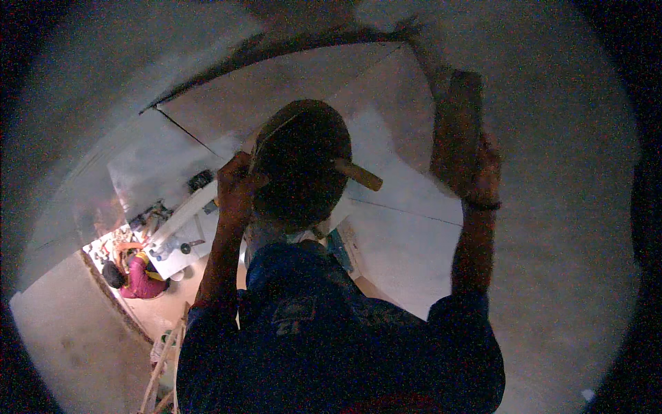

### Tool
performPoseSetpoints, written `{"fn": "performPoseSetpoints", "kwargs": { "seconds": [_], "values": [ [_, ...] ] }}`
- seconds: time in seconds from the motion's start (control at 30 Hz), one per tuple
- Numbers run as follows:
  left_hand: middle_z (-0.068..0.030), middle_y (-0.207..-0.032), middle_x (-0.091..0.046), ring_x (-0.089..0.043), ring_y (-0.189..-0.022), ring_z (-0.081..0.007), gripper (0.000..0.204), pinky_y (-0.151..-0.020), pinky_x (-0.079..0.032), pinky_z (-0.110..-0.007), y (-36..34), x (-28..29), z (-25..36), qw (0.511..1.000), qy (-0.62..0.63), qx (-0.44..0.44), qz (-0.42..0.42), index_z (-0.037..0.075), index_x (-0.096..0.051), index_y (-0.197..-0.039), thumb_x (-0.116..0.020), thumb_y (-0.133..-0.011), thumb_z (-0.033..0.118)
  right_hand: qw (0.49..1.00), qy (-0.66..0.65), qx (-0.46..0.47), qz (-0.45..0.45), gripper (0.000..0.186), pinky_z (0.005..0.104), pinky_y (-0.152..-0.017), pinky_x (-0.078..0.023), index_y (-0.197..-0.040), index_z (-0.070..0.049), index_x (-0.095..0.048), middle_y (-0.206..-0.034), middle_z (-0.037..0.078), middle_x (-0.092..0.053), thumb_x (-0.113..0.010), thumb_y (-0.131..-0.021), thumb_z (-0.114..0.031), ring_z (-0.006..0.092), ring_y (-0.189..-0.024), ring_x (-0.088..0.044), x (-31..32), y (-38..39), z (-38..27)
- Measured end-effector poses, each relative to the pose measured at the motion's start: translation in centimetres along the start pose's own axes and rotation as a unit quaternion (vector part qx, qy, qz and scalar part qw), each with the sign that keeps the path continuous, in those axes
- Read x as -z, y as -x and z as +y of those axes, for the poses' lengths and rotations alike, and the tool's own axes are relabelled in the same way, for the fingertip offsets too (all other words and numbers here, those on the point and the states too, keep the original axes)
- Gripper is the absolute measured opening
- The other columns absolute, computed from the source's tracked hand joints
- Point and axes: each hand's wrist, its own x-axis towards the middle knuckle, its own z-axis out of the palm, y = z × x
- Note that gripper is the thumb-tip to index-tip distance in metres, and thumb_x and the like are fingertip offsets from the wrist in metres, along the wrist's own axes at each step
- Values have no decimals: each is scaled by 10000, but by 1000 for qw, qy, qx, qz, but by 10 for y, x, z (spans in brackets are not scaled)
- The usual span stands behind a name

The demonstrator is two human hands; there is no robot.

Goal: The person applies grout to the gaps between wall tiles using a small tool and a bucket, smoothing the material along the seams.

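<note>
My left hand (pixel 236 181) is closed on the left edge of a dark, round pan (pixel 300 141) at the centre of the head view. A tool with a wooden handle (pixel 357 173) sits in the pan, its handle sticking out to the right. My right hand (pixel 487 162) is closed on a dark, rectangular trowel (pixel 455 121), held up at the right over the grey plastered surface (pixel 558 193); whether the trowel touches that surface I cannot tell. The picture is dim and grainy.
Far below at the left, a co-worker (pixel 140 279) in magenta crouches by white boards (pixel 172 259), a pale plank (pixel 183 214) and scattered items. Wooden rails (pixel 160 376) like a ladder stand at the lower left. A dark, rough edge (pixel 276 48) crosses the upper part.
</note>
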Motion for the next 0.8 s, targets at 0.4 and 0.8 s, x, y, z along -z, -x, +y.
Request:
{"fn": "performPoseSetpoints", "kwargs": {
  "seconds": [0.4, 0.8],
  "values": [
    [26, -618, -351, -324, -606, -106, 226, -547, -288, -248, 27, 8, -51, 984, 163, 58, 41, 73, -399, -664, -610, -589, 103, 701, 614, 336, -136, 358, 366, -868, -426, -1193, -57, -466, -1187, 106, -510, -494, -856, -177, 256, -1063, -487, -40, -110, -140],
    [27, -616, -350, -308, -594, -101, 263, -530, -278, -251, 46, 16, -80, 990, 56, 81, 99, 77, -387, -655, -626, -570, 146, 584, 702, 366, -180, 366, 376, -870, -425, -1183, -64, -475, -1184, 107, -511, -507, -841, -191, 261, -1063, -487, -77, -141, -142]
  ]
}}
